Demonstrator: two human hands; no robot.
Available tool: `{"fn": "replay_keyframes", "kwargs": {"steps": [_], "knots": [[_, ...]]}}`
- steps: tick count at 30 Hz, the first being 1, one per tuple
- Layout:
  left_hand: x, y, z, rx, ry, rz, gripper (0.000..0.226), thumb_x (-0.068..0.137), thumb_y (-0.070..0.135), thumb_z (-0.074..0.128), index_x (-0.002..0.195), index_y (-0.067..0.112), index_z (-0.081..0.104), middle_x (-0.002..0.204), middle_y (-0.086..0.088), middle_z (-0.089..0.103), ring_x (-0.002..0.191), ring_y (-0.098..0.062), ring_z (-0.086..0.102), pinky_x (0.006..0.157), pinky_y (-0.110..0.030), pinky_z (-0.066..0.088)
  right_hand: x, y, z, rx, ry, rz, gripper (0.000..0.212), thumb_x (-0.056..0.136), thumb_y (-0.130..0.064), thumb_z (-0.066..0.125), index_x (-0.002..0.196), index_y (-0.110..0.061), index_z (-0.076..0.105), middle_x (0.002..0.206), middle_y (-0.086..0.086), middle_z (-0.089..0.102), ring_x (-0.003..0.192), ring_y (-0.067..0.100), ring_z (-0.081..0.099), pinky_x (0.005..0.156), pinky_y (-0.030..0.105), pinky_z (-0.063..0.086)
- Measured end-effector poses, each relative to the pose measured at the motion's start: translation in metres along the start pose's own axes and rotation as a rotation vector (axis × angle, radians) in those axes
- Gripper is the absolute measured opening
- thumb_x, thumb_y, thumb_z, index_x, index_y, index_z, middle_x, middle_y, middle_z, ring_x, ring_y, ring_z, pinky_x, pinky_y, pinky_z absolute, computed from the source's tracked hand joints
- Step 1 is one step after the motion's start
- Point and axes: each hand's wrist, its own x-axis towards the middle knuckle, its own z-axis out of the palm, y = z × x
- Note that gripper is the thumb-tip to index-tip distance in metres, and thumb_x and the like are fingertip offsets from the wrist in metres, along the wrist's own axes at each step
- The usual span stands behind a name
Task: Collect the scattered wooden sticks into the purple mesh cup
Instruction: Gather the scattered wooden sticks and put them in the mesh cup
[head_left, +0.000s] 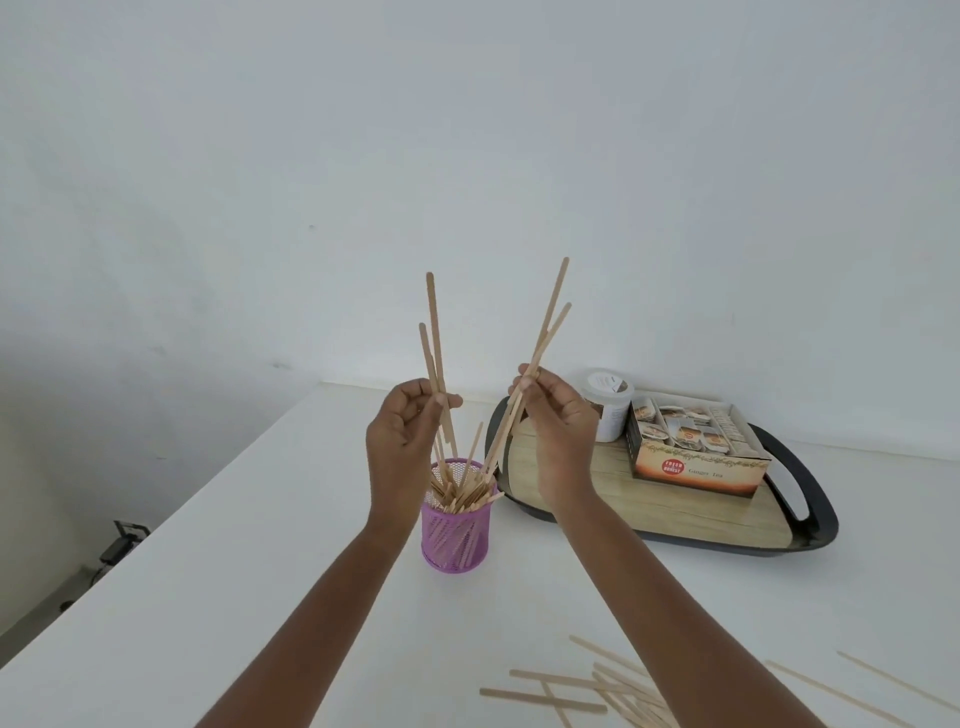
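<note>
A purple mesh cup (455, 530) stands on the white table, holding several wooden sticks. My left hand (402, 441) pinches two long sticks (435, 332) upright, their lower ends inside the cup. My right hand (558, 421) pinches two more sticks (545, 332), slanted, with their lower ends at the cup's right rim. Several loose sticks (587, 686) lie scattered on the table near its front edge, at the right.
A black-rimmed tray with a wood-pattern bottom (810, 499) sits right of the cup. It carries a ginger tea box (696, 457) and a white lidded jar (608, 405). A white wall is behind; the table's left edge (182, 504) drops to the floor.
</note>
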Motion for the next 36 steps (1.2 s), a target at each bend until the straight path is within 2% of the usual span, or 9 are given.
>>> {"fn": "replay_keyframes", "kwargs": {"steps": [6,9,12,16,18,21,26,29,36], "knots": [[-0.004,-0.041,0.006,0.104,-0.024,-0.098,0.02,0.09,0.004,0.054,0.083,0.022,0.058,0.079,0.005,0.07,0.074,0.005,0.067,0.069,-0.007,0.051,-0.002,0.039,0.001,-0.067,-0.015,0.057,0.019,0.084,0.002,0.058,0.088,-0.014,0.068,0.065,-0.012,0.071,0.066,-0.006,0.065,0.065,0.007,0.05],[-0.011,-0.055,0.003,0.169,-0.026,-0.131,0.02,0.091,0.007,0.054,0.082,0.025,0.058,0.078,0.01,0.071,0.07,0.004,0.066,0.062,-0.007,0.051,-0.003,0.049,-0.003,-0.063,-0.015,0.085,0.016,0.084,0.001,0.059,0.089,-0.01,0.069,0.068,-0.013,0.071,0.067,-0.005,0.066,0.064,0.007,0.05],[-0.015,-0.062,-0.001,0.253,-0.029,-0.132,0.021,0.091,0.01,0.054,0.081,0.028,0.055,0.078,0.014,0.07,0.073,0.004,0.066,0.062,-0.003,0.048,0.0,0.049,-0.003,-0.014,-0.021,0.091,0.021,0.084,0.0,0.059,0.083,-0.019,0.068,0.066,-0.013,0.073,0.068,-0.002,0.066,0.066,0.01,0.052],[-0.016,-0.063,-0.004,0.266,0.023,-0.117,0.023,0.091,0.008,0.054,0.079,0.028,0.055,0.079,0.009,0.07,0.077,0.009,0.065,0.062,0.002,0.044,0.009,0.042,0.001,0.067,-0.017,0.064,0.022,0.084,-0.003,0.059,0.082,-0.022,0.069,0.071,-0.011,0.074,0.073,0.002,0.066,0.074,0.015,0.055],[-0.017,-0.065,-0.006,0.287,0.05,-0.125,0.02,0.091,0.009,0.054,0.08,0.025,0.057,0.083,0.002,0.071,0.085,-0.002,0.065,0.063,0.001,0.044,0.013,0.041,0.003,0.083,-0.014,0.053,0.019,0.084,-0.002,0.059,0.084,-0.019,0.069,0.073,-0.009,0.073,0.075,0.001,0.066,0.075,0.016,0.055],[-0.019,-0.072,-0.009,0.327,0.063,-0.159,0.007,0.09,0.011,0.055,0.088,0.016,0.059,0.094,-0.01,0.07,0.095,-0.02,0.062,0.07,-0.007,0.046,0.011,0.046,0.004,0.024,-0.03,0.044,0.015,0.085,0.001,0.056,0.09,-0.009,0.066,0.078,-0.001,0.068,0.074,-0.002,0.066,0.071,0.015,0.053],[-0.024,-0.072,-0.01,0.355,0.058,-0.199,0.026,0.09,0.01,0.057,0.076,0.033,0.057,0.083,0.01,0.067,0.09,-0.017,0.06,0.076,-0.024,0.045,-0.006,0.066,-0.004,-0.115,-0.059,0.103,0.017,0.085,0.002,0.056,0.091,-0.01,0.067,0.079,0.0,0.068,0.071,-0.004,0.066,0.071,0.011,0.054],[-0.026,-0.077,-0.012,0.386,0.035,-0.223,0.013,0.09,0.012,0.057,0.083,0.021,0.064,0.094,-0.003,0.07,0.096,-0.022,0.06,0.081,-0.032,0.047,-0.014,0.073,-0.009,-0.125,-0.099,0.154,0.018,0.085,0.003,0.056,0.098,-0.002,0.066,0.081,-0.002,0.069,0.072,-0.003,0.067,0.068,0.011,0.055],[-0.029,-0.082,-0.014,0.415,0.043,-0.245,0.01,0.089,0.011,0.058,0.093,0.009,0.067,0.092,-0.009,0.068,0.094,-0.028,0.057,0.081,-0.038,0.046,-0.025,0.076,-0.013,-0.299,-0.232,0.172,0.02,0.084,0.001,0.059,0.084,-0.017,0.067,0.08,-0.002,0.069,0.072,-0.002,0.067,0.071,0.013,0.054]]}}
